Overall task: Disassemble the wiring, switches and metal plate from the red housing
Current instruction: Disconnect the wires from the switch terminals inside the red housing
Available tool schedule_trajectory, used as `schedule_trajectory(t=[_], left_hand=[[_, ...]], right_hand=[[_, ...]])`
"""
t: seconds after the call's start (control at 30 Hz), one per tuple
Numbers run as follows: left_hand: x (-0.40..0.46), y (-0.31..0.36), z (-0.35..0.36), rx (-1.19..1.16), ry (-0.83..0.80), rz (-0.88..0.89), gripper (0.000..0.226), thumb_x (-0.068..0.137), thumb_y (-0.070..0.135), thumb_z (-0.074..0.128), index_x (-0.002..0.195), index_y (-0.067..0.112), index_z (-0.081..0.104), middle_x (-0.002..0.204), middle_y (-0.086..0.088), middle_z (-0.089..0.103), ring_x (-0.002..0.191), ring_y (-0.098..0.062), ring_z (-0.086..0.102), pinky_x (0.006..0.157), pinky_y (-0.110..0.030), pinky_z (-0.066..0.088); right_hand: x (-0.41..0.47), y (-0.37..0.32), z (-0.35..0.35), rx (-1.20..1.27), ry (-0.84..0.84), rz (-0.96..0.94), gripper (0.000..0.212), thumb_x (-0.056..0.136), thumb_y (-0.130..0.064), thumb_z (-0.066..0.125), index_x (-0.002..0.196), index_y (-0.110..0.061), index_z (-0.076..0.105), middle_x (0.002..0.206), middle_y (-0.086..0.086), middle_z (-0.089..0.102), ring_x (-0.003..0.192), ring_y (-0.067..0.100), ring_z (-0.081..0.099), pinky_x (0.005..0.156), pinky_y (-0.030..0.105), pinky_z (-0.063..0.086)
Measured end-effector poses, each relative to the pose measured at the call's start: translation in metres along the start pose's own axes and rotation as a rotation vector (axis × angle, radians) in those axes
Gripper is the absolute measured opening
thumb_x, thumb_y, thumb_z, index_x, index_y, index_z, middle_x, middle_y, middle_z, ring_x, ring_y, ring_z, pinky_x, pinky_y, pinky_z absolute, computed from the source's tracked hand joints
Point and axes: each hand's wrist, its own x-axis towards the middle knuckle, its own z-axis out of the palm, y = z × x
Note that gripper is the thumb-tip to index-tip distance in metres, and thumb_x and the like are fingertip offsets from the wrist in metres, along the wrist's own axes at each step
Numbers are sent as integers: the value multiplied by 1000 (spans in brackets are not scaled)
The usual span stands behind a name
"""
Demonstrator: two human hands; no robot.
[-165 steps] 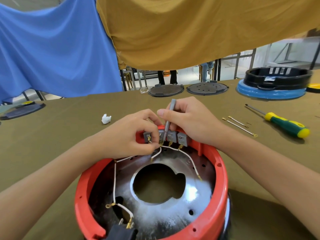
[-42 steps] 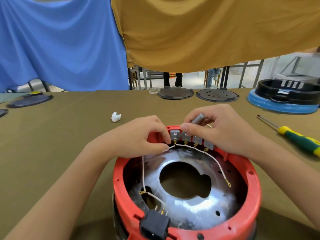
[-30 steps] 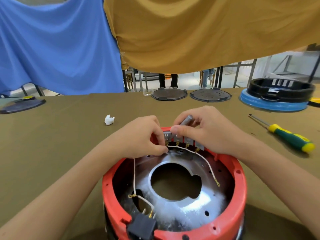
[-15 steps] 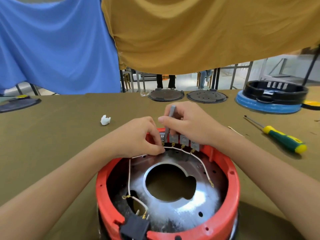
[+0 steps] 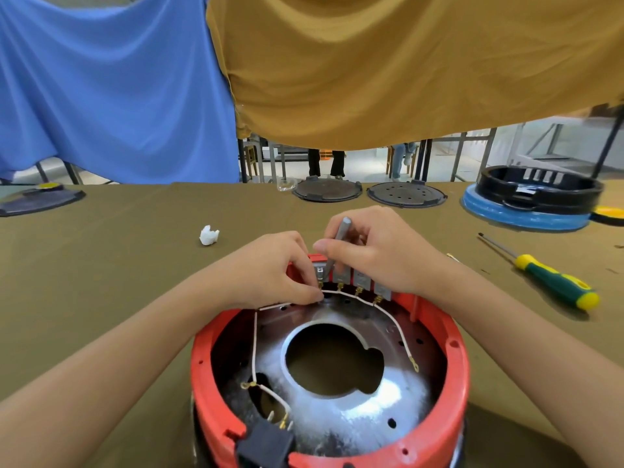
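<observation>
The round red housing [image 5: 452, 373] sits open side up in front of me, with the shiny metal plate [image 5: 358, 417] and its big central hole inside. A row of grey switches [image 5: 363, 282] lines the far rim, joined by white wiring [image 5: 395, 320]. My left hand [image 5: 270, 275] pinches the white wire at the leftmost switch. My right hand [image 5: 374, 255] grips a small grey tool [image 5: 339, 236], held nearly upright with its tip at the leftmost switches. A black plug socket [image 5: 266, 445] sits at the near rim.
A green and yellow screwdriver [image 5: 553, 285] lies to the right on the olive table. A white crumpled scrap [image 5: 208, 235] lies to the left. Dark round plates [image 5: 327, 190] and a black and blue housing [image 5: 537, 201] stand at the far edge.
My right hand swung the grey tool from a slant to nearly upright over the leftmost switches. My left hand stayed pinching the wire. The view shifted slightly.
</observation>
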Motion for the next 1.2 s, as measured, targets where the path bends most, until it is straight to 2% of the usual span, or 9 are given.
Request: schedule_trajectory(t=[0.17, 0.3, 0.4, 0.5, 0.63, 0.77, 0.87, 0.97, 1.2], left_hand=[[0, 1, 0, 0, 4, 4, 10, 77, 33, 81, 68, 37, 76, 97, 9, 55, 85, 4, 55, 75, -12, 43], [0, 2, -1, -14, -4, -1, 10, 77, 31, 81, 69, 35, 77, 99, 8, 55, 85, 5, 55, 73, -10, 43], [-1, 2, 0, -21, -1, -3, 10, 77, 30, 81, 68, 34, 77, 98, 8, 54, 84, 3, 56, 74, -12, 44], [-1, 3, 0, -20, 5, -4, 11, 77, 31, 81, 67, 34, 76, 97, 9, 54, 86, 2, 57, 76, -14, 44], [-2, 3, -1, -17, -9, -12, 13, 77, 31, 81, 66, 35, 76, 96, 11, 54, 86, 4, 56, 75, -11, 43], [-1, 4, -2, -8, -7, -13, 14, 78, 30, 81, 66, 35, 76, 95, 10, 54, 87, 6, 55, 72, -5, 39], [-2, 4, -1, -4, 0, -5, 12, 77, 29, 81, 68, 34, 77, 96, 8, 55, 88, 6, 54, 71, -3, 37], [-2, 5, -1, -11, -4, -11, 14, 77, 28, 81, 67, 36, 76, 98, 8, 55, 89, 5, 55, 71, -4, 38], [-2, 5, -1, -12, -5, -13, 12, 78, 31, 81, 67, 35, 76, 96, 9, 55, 88, 5, 55, 74, -9, 41]], right_hand=[[5, 4, 1, 103, 8, 99, 24, 94, -30, 67, 77, -14, 69, 64, 4, 70, 65, 29, 66, 70, 47, 55], [7, 6, 0, 214, 6, 157, 25, 95, -25, 66, 77, -8, 67, 62, 6, 67, 56, 15, 60, 63, 30, 51], [2, 5, 1, 121, 25, 86, 24, 95, -27, 66, 77, -11, 68, 64, 5, 70, 58, 18, 61, 63, 31, 51], [-2, 1, 1, 48, 59, -6, 23, 95, -27, 67, 76, -13, 71, 63, 1, 69, 53, 9, 54, 54, 20, 43], [-4, 0, -1, 21, 25, -34, 21, 92, -26, 70, 74, -15, 72, 62, -2, 69, 57, 17, 62, 56, 27, 48], [-1, 2, -2, 27, 15, -21, 22, 92, -27, 70, 75, -15, 72, 62, -2, 69, 56, 13, 61, 57, 24, 48], [3, 5, -1, 104, 19, 58, 23, 93, -29, 69, 76, -14, 70, 63, 2, 70, 61, 24, 63, 68, 40, 53], [3, 7, -2, 155, 27, 115, 24, 93, -31, 69, 77, -12, 70, 64, 5, 70, 61, 21, 63, 74, 46, 54], [-4, 4, -3, 10, 7, -40, 19, 91, -31, 72, 76, -19, 74, 65, -3, 71, 60, 17, 64, 59, 30, 52]])
